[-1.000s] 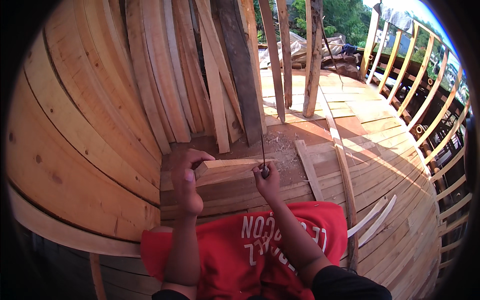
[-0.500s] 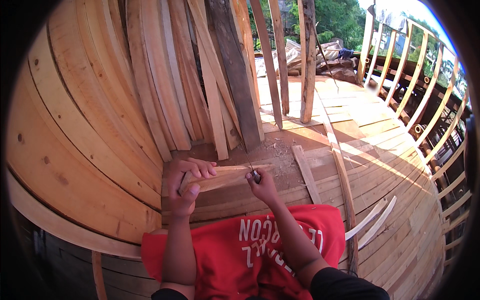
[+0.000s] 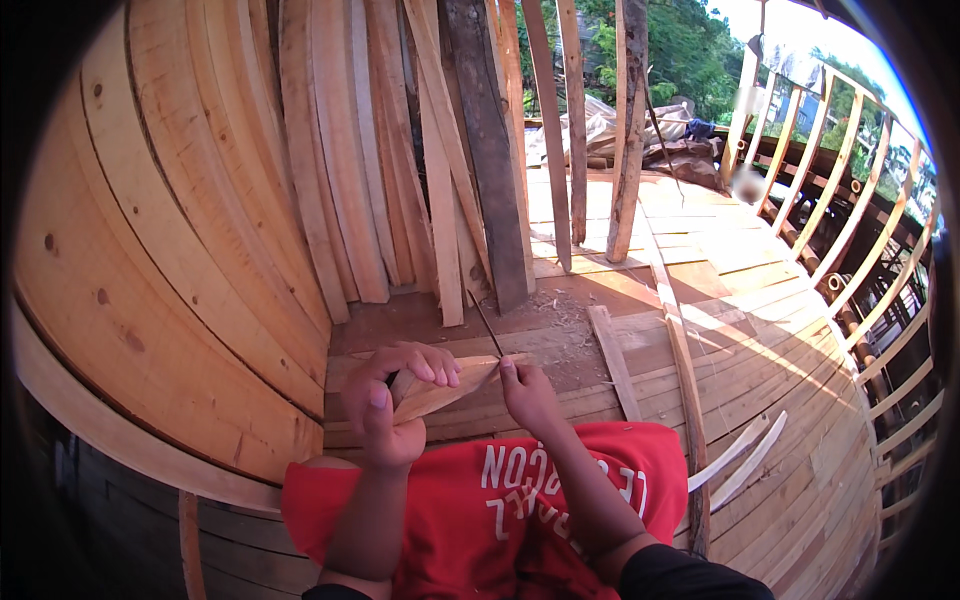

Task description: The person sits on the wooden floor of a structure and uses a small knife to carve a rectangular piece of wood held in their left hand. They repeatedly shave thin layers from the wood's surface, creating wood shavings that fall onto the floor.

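Observation:
My left hand [image 3: 385, 400] is curled around the near left end of a short, tapered piece of wood [image 3: 435, 390], its thumb apart from the fingers. The pale wood narrows toward the right. At that narrow tip, my right hand [image 3: 530, 395] is closed on a long thin knife [image 3: 484, 324]. Its dark blade shows almost edge-on and slants up and away to the left, while the fingers hide the handle. Red cloth [image 3: 430, 500] lies across my lap beneath both forearms.
A curved plank wall [image 3: 180, 260] rises at the left. Several boards [image 3: 345, 180] lean upright ahead of me. Wood shavings [image 3: 565, 310] and a loose batten [image 3: 613, 362] lie on the plank floor. Two pale curved strips [image 3: 745, 460] rest at the right, inside slatted railings [image 3: 845, 190].
The wood piece has tilted, its left end now lower and nearer to me. My right hand has turned and moved slightly nearer, hiding the knife handle. The whole view has shifted slightly.

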Available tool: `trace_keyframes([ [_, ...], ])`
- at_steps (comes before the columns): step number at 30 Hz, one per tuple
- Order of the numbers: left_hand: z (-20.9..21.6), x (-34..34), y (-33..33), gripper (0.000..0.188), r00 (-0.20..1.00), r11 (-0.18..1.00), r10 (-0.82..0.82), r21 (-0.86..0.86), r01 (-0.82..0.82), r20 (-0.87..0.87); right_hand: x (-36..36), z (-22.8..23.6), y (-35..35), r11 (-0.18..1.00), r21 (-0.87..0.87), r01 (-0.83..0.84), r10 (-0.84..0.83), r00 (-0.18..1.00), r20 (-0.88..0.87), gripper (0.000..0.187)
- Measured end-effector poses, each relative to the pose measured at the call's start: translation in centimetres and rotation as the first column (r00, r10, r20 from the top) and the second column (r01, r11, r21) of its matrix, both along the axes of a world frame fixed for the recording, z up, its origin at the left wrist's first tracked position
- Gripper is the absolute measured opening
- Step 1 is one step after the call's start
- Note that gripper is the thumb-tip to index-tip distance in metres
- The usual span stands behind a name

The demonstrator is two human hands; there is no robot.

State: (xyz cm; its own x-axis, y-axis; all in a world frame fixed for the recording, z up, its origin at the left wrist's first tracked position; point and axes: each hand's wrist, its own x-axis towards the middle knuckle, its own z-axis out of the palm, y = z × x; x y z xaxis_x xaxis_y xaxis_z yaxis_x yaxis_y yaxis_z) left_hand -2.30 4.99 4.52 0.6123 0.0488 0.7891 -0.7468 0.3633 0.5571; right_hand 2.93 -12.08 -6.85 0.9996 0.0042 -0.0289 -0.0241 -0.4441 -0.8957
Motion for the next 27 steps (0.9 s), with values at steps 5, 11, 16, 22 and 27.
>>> trace_keyframes([
  [5, -0.2, 0.9, -0.2, 0.033, 0.999, 0.999, 0.033, -0.018, -0.033, -0.028, 2.8, -6.3, -2.3, 0.995, 0.037, 0.090, -0.090, 0.996, 0.010, 0.060],
  [11, -0.2, 1.6, 2.6, 0.029, 0.998, 0.998, 0.047, -0.049, -0.049, -0.034, 2.7, -5.7, -1.0, 0.996, 0.072, 0.051, -0.034, 0.975, -0.221, 0.064],
  [16, -0.5, 2.1, 1.7, 0.029, 0.999, 0.999, -0.002, -0.050, 0.000, -0.035, 3.3, -8.2, -1.8, 0.997, 0.049, 0.062, -0.062, 0.998, 0.004, 0.063],
  [22, -0.9, 2.0, 2.7, 0.029, 0.999, 0.996, 0.007, -0.087, -0.011, -0.047, 2.2, -5.0, 0.2, 0.997, 0.057, 0.058, -0.053, 0.995, -0.083, 0.062],
  [27, -0.8, 2.4, 1.6, 0.029, 0.999, 0.992, -0.039, -0.124, 0.038, -0.008, 3.1, -7.2, -1.0, 0.989, 0.005, 0.150, -0.149, 0.984, -0.092, 0.062],
])
